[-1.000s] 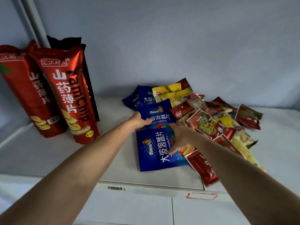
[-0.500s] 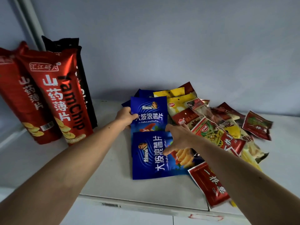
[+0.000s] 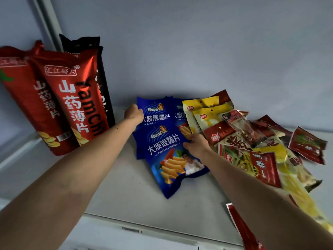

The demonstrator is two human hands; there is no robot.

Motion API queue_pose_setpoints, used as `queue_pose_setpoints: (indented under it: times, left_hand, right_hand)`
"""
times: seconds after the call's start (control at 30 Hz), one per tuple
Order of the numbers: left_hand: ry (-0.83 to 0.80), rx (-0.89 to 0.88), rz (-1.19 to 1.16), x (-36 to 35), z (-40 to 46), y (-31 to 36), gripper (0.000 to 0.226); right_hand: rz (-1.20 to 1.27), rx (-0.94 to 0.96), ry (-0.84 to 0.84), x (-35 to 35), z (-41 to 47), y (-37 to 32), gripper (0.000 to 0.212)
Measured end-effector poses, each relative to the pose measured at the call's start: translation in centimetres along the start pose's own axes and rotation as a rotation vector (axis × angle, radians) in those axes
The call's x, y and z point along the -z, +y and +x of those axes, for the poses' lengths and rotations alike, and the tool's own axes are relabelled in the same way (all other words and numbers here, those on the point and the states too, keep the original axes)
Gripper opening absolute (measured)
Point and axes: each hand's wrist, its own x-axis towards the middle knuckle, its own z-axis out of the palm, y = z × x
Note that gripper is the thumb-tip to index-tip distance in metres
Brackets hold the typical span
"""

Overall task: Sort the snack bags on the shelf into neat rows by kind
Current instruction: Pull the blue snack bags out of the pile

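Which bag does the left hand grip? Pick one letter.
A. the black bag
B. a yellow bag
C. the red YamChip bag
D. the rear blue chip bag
D: the left hand grips the left edge of the rear blue chip bag, well clear of the standing red YamChip bag.

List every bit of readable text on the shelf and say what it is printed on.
"YamChip": red standing bag.
"汇江码头", "山药薄片": same bag.
"大波浪薯片", "DaBoLangShuPian": front blue bag.
"大波浪薯片": rear blue bag, gripped by the left hand.
"MAJIA…": red packet, partly covered.
Remaining packets: too blurred.
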Motion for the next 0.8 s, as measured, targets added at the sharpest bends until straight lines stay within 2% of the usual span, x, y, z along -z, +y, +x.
queue_pose_setpoints:
  times: [0.07,0.13,0.2,0.27,0.3,0.37,0.43,0.53,0.6,0.67,0.8]
  left_hand:
    - [-0.072,0.002,-0.046,-0.3,0.2,-0.3,0.018]
    - [-0.164,0.005,-0.067,-0.6,0.2,-0.9,0.025]
    - [-0.224,-0.065,0.128,-0.9,-0.1,-1.4,0.044]
    - [-0.272,-0.223,0.425,-1.3,-1.0,-1.5,0.064]
    - [-0.337,-0.299,0.503,-1.5,-1.6,-1.4,0.067]
    - [-0.532,-0.359,0.568,-2.0,-2.4,-1.4,0.068]
    - [-0.666,-0.331,0.626,-2.6,-2.9,-1.8,0.074]
    - [-0.695,-0.346,0.719,-2.6,-3.4,-2.8,0.088]
    - [-0.682,-0.369,0.744,-2.3,-3.4,-3.5,0.089]
    - [-0.656,-0.36,0.79,-1.7,-3.3,-3.6,0.087]
    - [-0.598,-0.35,0.935,-1.1,-3.0,-2.9,0.085]
  right_hand:
    - [0.053,-0.032,-0.003,-1.1,-0.3,-0.5,0.039]
    - [0.095,-0.057,-0.014,-2.1,-0.7,-1.1,0.042]
    - [0.088,-0.075,-0.049,-3.2,-0.8,-1.6,0.04]
    - [0.06,-0.046,-0.095,-4.2,-1.2,-2.3,0.034]
    - [0.051,-0.014,-0.126,-4.6,-1.3,-2.6,0.032]
    - [0.051,0.059,-0.188,-5.1,-1.3,-2.9,0.026]
    - [0.007,0.125,-0.183,-4.6,-1.4,-2.9,0.028]
    - [-0.163,0.249,-0.055,-2.9,-1.3,-2.0,0.026]
    - [-0.33,0.327,0.011,-1.7,-0.9,-0.8,0.032]
    - [-0.53,0.327,0.029,-0.7,-0.4,0.7,0.046]
    - [-0.759,0.325,0.091,0.4,0.5,3.1,0.05]
